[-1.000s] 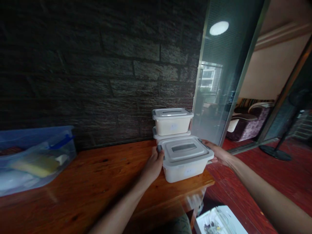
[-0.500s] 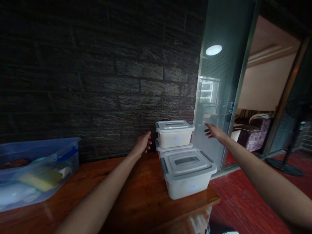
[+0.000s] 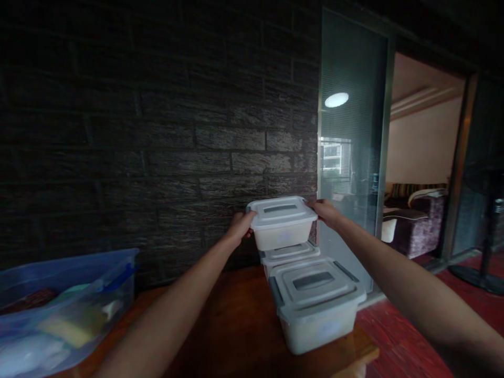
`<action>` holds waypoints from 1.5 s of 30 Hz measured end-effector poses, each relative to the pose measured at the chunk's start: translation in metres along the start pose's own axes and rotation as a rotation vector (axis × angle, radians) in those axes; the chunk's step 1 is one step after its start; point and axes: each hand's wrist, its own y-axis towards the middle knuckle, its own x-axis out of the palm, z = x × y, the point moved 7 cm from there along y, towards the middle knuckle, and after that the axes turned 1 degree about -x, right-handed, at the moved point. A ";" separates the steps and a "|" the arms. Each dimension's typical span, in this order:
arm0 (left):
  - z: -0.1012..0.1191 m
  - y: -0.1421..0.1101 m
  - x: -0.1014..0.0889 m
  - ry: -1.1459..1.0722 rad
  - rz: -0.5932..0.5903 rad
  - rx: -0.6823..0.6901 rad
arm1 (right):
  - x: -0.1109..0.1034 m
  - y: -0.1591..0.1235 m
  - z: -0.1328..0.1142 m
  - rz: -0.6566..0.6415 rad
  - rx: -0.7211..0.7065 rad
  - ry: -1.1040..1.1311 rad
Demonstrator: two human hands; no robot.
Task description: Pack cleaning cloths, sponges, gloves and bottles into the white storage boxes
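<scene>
A white lidded storage box (image 3: 283, 237) with grey latches is held up between my two hands. My left hand (image 3: 240, 229) is closed on its left end, with the thumb at the lid's edge. At the right end, my right hand (image 3: 325, 211) grips the rim by the latch. Below it, the lid of a second white box (image 3: 289, 253) shows, partly covered. A third white box (image 3: 321, 332), also lidded, sits in front of that one near the end of the wooden table (image 3: 232, 320).
On the table's left stands a see-through blue bin (image 3: 118, 262) with a yellow item and other things inside. A dark brick wall (image 3: 173, 142) rises behind the table. Right of it are a glass door (image 3: 350, 152), a sofa (image 3: 425, 226) and a fan's round base (image 3: 476, 279).
My hands have come in from both sides and taken hold of the upper storage box. It has risen off the box below, whose lid now shows. The view has shifted slightly.
</scene>
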 end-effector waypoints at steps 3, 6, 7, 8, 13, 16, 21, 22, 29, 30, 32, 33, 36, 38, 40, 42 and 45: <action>-0.004 -0.030 -0.059 0.028 0.033 0.050 | 0.032 -0.027 -0.031 -0.100 -0.081 0.018; -0.019 -0.073 -0.121 0.054 0.063 0.057 | 0.086 -0.063 -0.051 -0.230 -0.114 0.024; -0.026 -0.088 -0.140 0.057 0.067 0.050 | 0.106 -0.076 -0.055 -0.274 -0.117 0.029; -0.034 -0.103 -0.157 0.058 0.064 0.040 | 0.126 -0.089 -0.057 -0.314 -0.115 0.032; -0.079 -0.163 -0.221 0.043 0.078 -0.064 | 0.215 -0.146 -0.038 -0.458 -0.059 0.024; -0.108 -0.183 -0.240 0.018 0.089 -0.127 | 0.252 -0.171 -0.013 -0.499 0.004 0.011; -0.149 -0.195 -0.244 -0.061 0.097 -0.177 | 0.279 -0.194 0.029 -0.497 0.106 -0.015; -0.156 -0.195 -0.242 -0.080 0.104 -0.181 | 0.280 -0.196 0.035 -0.488 0.116 -0.018; -0.197 -0.192 -0.227 -0.223 0.139 -0.206 | 0.274 -0.201 0.061 -0.391 0.081 0.056; -0.202 -0.192 -0.226 -0.242 0.149 -0.206 | 0.273 -0.201 0.063 -0.373 0.070 0.070; -0.209 -0.193 -0.226 -0.275 0.175 -0.205 | 0.271 -0.201 0.069 -0.344 0.062 0.088; -0.212 -0.193 -0.226 -0.288 0.187 -0.205 | 0.270 -0.201 0.072 -0.332 0.067 0.093; -0.219 -0.197 -0.226 -0.330 0.194 -0.205 | 0.270 -0.203 0.085 -0.309 0.110 0.112; -0.223 -0.201 -0.225 -0.365 0.192 -0.201 | 0.271 -0.206 0.093 -0.312 0.137 0.138; -0.229 -0.204 -0.223 -0.406 0.202 -0.195 | 0.273 -0.211 0.099 -0.324 0.155 0.165; -0.234 -0.207 -0.222 -0.446 0.221 -0.186 | 0.275 -0.215 0.104 -0.332 0.162 0.182; -0.237 -0.210 -0.220 -0.487 0.244 -0.157 | 0.277 -0.221 0.107 -0.357 0.164 0.176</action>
